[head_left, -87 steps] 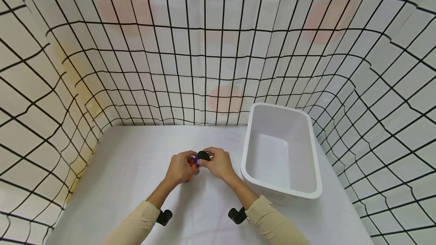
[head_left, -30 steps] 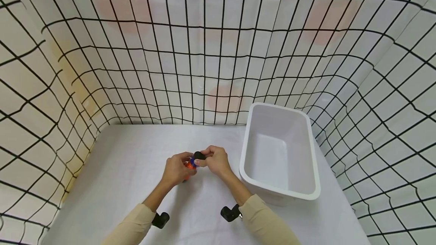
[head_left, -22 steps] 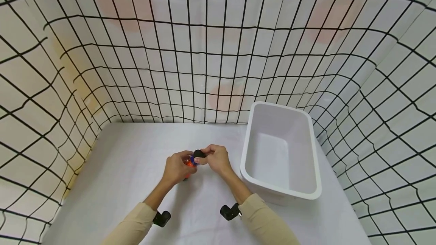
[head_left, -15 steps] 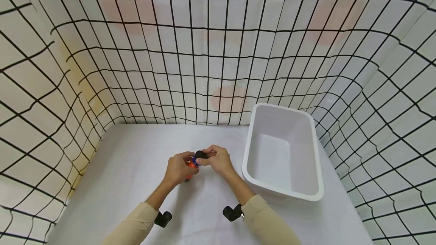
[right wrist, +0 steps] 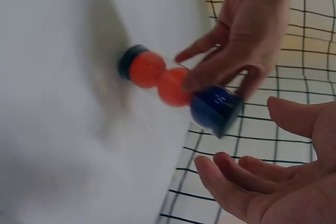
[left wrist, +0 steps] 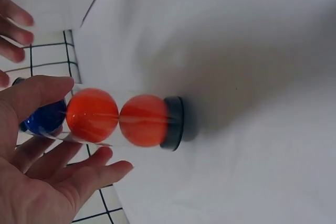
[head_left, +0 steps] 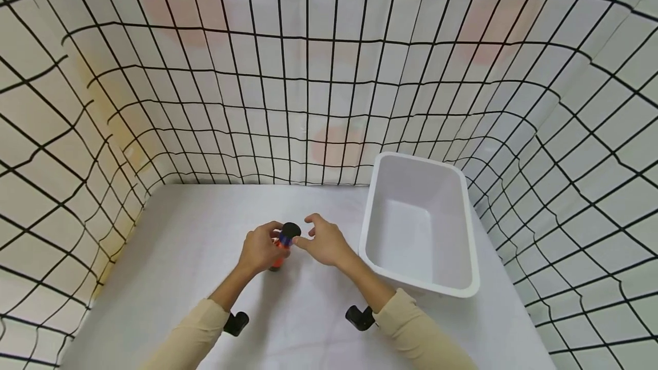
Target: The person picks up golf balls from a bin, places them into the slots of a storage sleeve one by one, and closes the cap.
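My left hand holds a clear tube around its upper part, thumb on one side and fingers on the other. In the left wrist view, the tube contains one blue ball and two orange balls. A black cap covers the top end, and another dark cap sits at the bottom end. That lower end is at or just above the white cloth; which one, I cannot tell. Beside the top cap, my right hand is apart from the tube, thumb and fingers spread with nothing between them.
A white plastic tub stands on the cloth-covered table to the right of my hands. Black netting over white sheeting encloses the back and sides. Black wrist devices show at both sleeves.
My right hand has let go of the black top cap and drawn back a little to the right, its fingers spreading. My left hand still holds the tube, now slightly further left.
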### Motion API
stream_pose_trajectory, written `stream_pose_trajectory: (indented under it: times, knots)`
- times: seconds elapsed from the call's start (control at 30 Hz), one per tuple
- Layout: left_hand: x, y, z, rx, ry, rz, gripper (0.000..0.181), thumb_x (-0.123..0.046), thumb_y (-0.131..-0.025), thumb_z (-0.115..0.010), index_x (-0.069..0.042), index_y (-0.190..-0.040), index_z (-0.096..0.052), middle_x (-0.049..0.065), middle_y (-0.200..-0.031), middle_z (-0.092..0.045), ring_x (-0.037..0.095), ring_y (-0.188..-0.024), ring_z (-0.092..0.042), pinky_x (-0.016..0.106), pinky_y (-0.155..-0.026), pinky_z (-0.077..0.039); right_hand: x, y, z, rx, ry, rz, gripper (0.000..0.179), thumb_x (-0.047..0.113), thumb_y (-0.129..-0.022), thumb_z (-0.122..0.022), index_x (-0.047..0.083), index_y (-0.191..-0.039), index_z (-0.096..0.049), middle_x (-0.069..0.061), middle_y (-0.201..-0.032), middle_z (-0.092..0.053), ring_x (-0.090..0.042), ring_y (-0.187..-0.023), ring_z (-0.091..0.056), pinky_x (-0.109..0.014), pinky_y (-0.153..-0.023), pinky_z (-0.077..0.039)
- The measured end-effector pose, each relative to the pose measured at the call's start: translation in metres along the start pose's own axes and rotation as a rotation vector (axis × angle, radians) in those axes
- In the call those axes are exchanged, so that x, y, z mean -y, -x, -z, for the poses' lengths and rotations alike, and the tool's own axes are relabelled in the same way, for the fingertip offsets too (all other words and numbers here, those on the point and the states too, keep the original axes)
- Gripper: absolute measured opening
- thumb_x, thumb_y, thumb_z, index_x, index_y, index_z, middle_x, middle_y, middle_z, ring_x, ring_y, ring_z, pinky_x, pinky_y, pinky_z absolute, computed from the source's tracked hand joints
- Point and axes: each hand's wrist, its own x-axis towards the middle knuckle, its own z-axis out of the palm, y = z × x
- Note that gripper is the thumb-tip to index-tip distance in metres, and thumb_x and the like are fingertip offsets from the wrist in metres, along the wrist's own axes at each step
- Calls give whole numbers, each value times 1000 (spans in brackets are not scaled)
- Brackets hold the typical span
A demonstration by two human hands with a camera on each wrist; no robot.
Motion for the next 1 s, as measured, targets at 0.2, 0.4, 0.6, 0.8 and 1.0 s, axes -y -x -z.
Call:
stream_pose_trajectory:
  times: [0.2,0.4,0.6,0.8,1.0]
  knots:
    - [-2,-4,10,2,-47,-7,45,-9,-69,-87,-8,-112,-71,18,-102,-77,35,-96,-74,49,-80,-58,15,13,40,11,-11,12,54,35,-96,-68,10,-141,-54,-13,-118,-71,-26,-102,-70,-42,-83,-57]
    - [-14,-14,15,-10,-91,-33,46,-12,-68,-86,-9,-111,-71,16,-103,-77,38,-97,-71,51,-80,-56,18,21,82,-76,44,58,50,31,-96,-67,9,-140,-56,-11,-116,-73,-24,-104,-70,-42,-88,-56]
    - [-25,-29,11,-32,-68,-38,46,-14,-71,-84,-10,-114,-70,17,-105,-77,39,-101,-69,50,-81,-56,3,21,118,-141,82,65,43,28,-97,-65,7,-134,-58,-13,-118,-72,-28,-109,-68,-44,-91,-55]
    - [-34,-40,-2,-49,-22,-26,44,-12,-71,-83,-9,-113,-69,20,-109,-76,45,-106,-66,52,-81,-56,-20,23,139,-188,132,59,44,26,-96,-63,2,-133,-57,-17,-118,-71,-32,-108,-67,-46,-89,-56]
    - [-40,-47,-22,-60,12,-18,44,-10,-69,-85,-8,-109,-69,17,-101,-76,39,-95,-66,44,-73,-55,-45,33,151,-213,179,26,44,24,-97,-63,0,-134,-57,-18,-116,-71,-33,-107,-67,-48,-87,-56]
